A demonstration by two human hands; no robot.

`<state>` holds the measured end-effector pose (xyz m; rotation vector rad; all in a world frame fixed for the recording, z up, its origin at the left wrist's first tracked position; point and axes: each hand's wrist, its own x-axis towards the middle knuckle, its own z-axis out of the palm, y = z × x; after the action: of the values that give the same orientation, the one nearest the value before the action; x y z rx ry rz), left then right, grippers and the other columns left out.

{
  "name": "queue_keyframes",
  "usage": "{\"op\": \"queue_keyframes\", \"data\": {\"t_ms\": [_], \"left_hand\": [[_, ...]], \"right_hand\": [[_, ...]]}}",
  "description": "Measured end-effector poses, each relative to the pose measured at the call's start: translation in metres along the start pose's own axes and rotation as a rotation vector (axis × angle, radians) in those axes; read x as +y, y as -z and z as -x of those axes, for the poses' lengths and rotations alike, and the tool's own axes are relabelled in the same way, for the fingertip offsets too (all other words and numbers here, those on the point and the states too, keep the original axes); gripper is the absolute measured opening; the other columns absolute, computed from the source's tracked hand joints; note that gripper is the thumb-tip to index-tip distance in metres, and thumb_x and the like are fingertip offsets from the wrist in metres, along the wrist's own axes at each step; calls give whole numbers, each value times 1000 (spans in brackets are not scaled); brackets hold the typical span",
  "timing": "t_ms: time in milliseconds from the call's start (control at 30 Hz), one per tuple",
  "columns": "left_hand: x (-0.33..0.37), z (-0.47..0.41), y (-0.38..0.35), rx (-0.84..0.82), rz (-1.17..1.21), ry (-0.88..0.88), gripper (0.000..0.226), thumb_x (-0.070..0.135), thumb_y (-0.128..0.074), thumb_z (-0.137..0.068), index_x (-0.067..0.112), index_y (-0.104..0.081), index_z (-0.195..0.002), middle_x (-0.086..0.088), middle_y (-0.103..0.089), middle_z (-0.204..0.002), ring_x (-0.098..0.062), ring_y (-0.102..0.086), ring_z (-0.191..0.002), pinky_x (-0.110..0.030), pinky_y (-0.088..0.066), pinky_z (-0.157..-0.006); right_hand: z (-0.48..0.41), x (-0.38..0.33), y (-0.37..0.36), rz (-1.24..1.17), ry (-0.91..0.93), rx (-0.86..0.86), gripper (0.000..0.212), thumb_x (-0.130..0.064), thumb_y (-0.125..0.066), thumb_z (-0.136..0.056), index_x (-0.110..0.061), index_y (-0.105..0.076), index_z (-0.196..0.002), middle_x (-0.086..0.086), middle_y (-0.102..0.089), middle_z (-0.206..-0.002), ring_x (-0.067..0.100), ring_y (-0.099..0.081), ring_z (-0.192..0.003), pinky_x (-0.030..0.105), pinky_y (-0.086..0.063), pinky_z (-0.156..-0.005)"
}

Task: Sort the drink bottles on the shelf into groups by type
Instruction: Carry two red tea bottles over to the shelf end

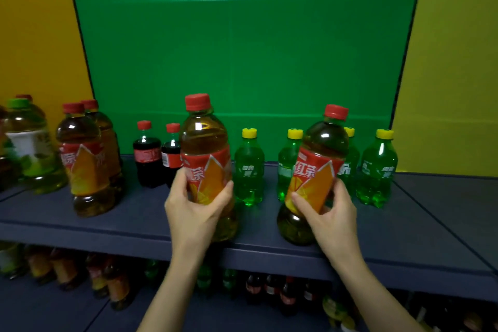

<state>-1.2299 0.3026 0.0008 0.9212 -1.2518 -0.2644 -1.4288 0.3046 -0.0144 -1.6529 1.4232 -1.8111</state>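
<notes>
Here, at lower centre of the frame, one tea bottle (204, 140) is gripped round its labelled waist by the left hand (194, 207) and a second tea bottle (314, 178), tilted, by the right hand (332, 213), at the shelf (107, 221) front, both judged heavy, stiff and slightly slick.

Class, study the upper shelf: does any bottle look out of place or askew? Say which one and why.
Yes. The tea bottle in the right hand tilts, cap to the right, in front of the green soda bottles. The left hand holds a second tea bottle upright between colas and sodas. Their matching group stands far left.
</notes>
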Motion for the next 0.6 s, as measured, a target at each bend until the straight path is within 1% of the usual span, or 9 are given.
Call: {"op": "queue_keyframes", "data": {"t_ms": [67,167,233,267,333,367,467,567,600], "left_hand": [[7,0,27,34,-27,10,34,19,-79,-67,30,-56,-90,9,-64,-89,3,-60,-78,-14,-51,-72],[6,4,73,123,-94,62,39,33,-82,-63,28,-59,-95,4,-66,-93,-12,-63,-84,-30,-52,-75],[4,12,102,183,-162,95,45,45,-77,-57,26,-60,-94,3,-67,-91,-10,-63,-79,-27,-52,-70],[4,18,117,206,-201,111,41,43,-78,-57,28,-60,-91,5,-66,-88,-5,-62,-76,-23,-53,-66],[2,30,146,254,-280,137,35,27,-83,-63,34,-57,-85,9,-64,-86,1,-61,-74,-19,-52,-65],[1,37,159,282,-307,158,35,24,-83,-64,36,-57,-85,9,-64,-87,-3,-62,-77,-23,-53,-68],[-1,61,203,371,-364,224,37,32,-83,-58,36,-58,-85,5,-66,-88,-18,-64,-80,-34,-52,-72],[3,80,246,469,-409,260,37,34,-81,-57,37,-58,-85,7,-66,-89,-16,-64,-81,-36,-52,-72],[6,85,260,487,-429,266,38,29,-83,-60,37,-57,-86,7,-65,-89,-14,-63,-81,-34,-52,-71]], "right_hand": [[5,-8,3,-115,-19,-26,41,-42,-74,-63,-39,-50,-96,-6,-62,-103,13,-61,-95,34,-49,-86],[12,-24,-1,-248,-42,-125,49,-48,-68,-52,-39,-50,-97,-11,-63,-101,7,-61,-93,27,-47,-81],[17,-30,-12,-301,-40,-217,54,-51,-74,-49,-36,-52,-97,-10,-65,-101,7,-63,-91,27,-48,-81],[21,-33,-20,-316,-33,-258,58,-54,-79,-49,-36,-53,-97,-9,-66,-101,8,-64,-91,28,-49,-80],[30,-35,-42,-322,-22,-331,58,-59,-74,-47,-36,-54,-97,-9,-67,-101,9,-64,-91,28,-49,-80],[35,-36,-54,-329,-16,-364,56,-59,-70,-46,-36,-55,-95,-9,-67,-100,8,-65,-90,28,-50,-80],[54,-42,-94,-357,-8,-475,58,-59,-69,-44,-33,-56,-94,-8,-67,-98,11,-65,-89,33,-52,-81],[74,-54,-135,-378,-1,-606,62,-59,-70,-42,-32,-57,-97,-7,-67,-98,11,-65,-89,34,-53,-81],[82,-60,-150,-388,-1,-641,61,-59,-70,-42,-34,-56,-96,-8,-67,-98,11,-64,-90,33,-52,-81]]}}
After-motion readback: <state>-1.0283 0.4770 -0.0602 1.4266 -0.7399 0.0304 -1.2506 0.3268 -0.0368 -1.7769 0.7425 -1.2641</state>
